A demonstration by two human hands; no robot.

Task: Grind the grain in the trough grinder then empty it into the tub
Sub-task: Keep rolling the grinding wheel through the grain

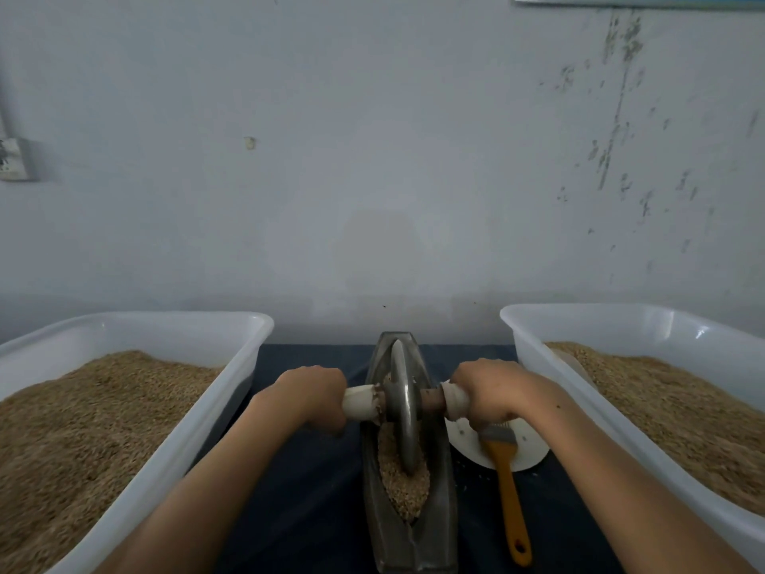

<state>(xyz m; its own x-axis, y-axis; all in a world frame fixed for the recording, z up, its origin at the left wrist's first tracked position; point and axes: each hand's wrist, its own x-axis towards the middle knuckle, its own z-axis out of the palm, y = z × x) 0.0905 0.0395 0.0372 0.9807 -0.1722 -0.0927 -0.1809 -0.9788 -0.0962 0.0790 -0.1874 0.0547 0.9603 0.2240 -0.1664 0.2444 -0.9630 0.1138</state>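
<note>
At the far left stood a white plastic tub (136, 354), heaped with brown grain and cut off by the left and bottom edges of the view. Beside it the left hand (308, 393) was curled tightly round the pale left handle (360, 403) of the grinding wheel, its fingers wrapped under and out of sight.

In the middle, on the dark blue tabletop (306, 482), lay the trough grinder (410, 532): one long, boat-shaped body of dull grey metal, pointed at the far end and running straight toward the viewer, its near end clipped by the bottom edge. One thin metal wheel (403, 412) stood upright in its groove, on an axle with two pale handles. The grain (403, 486) in the trough was tan and coarse, gathered mostly in front of the wheel; how finely it was ground was hard to tell.

The right hand (492, 393) gripped the right handle (455, 401) in the same closed fist. Just beneath it lay one brush (507, 486) with an orange handle, its bristles resting on a white round plate (525, 453), possibly a lid, which was partly hidden by the hand and the brush.

At the far right stood the second white tub (588, 325), also holding brown grain, cut off by the right edge. Two tubs, two hands, one grinder and one brush were in view.
</note>
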